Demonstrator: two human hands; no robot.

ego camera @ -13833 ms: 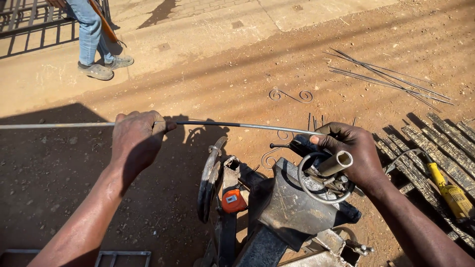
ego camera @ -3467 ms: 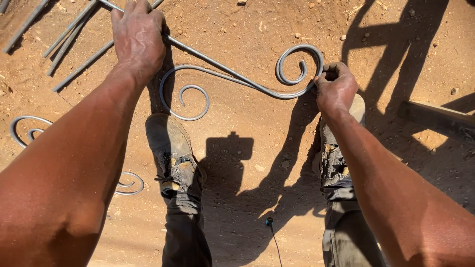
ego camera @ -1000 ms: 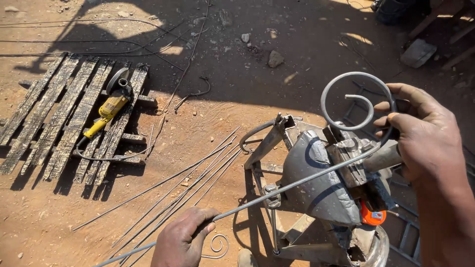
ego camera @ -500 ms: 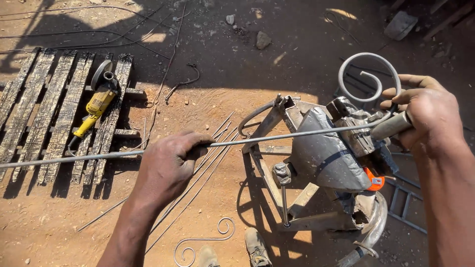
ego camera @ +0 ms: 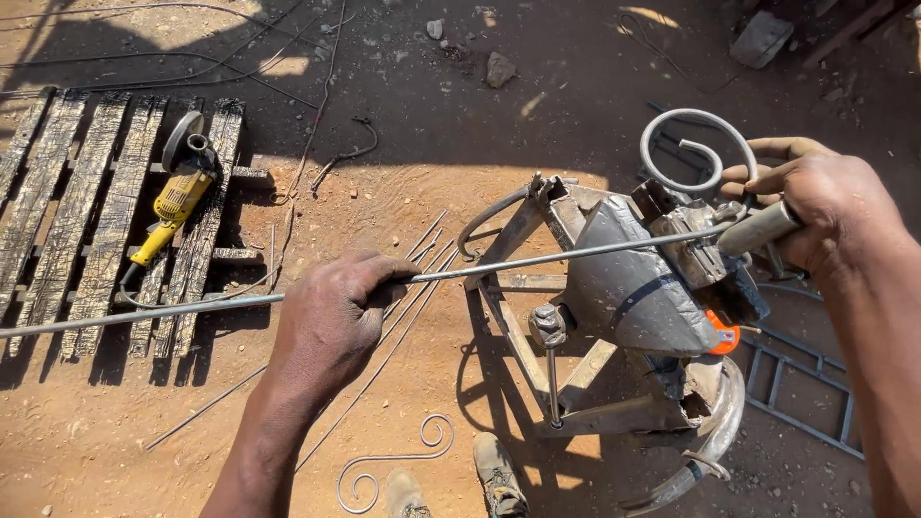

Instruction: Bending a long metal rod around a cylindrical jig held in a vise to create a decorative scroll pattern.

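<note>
Ground: bare reddish dirt (ego camera: 403,192), half in bright sun, half in deep shadow towards the top, with stones and loose wire lying about.
Bending jig: a welded steel stand (ego camera: 614,297) with a curved plate on top, right of centre; everything else here is placed from it.
Pallet: charred wooden slats (ego camera: 96,221) well to the left of the jig, flat on the dirt.
Rod: a long thin steel rod (ego camera: 537,259) runs from far left, across the top of the jig, to its right side, where its end is curled into a scroll (ego camera: 686,149) standing above the jig.
Grinder: a yellow angle grinder (ego camera: 177,197) lies on the pallet, well left of the jig.
Left hand: the left hand (ego camera: 331,312) is left of the jig, fist closed around the straight run of the rod.
Right hand: the right hand (ego camera: 815,206) is at the jig's right edge, fingers wrapped around a grey pipe handle (ego camera: 758,228) just beside the scroll.
Loose rods: several thin rods (ego camera: 403,288) lie on the dirt beneath the left hand.
Finished scroll: a small curled piece (ego camera: 393,465) lies on the ground below the jig's left side, near two boots (ego camera: 499,475).
</note>
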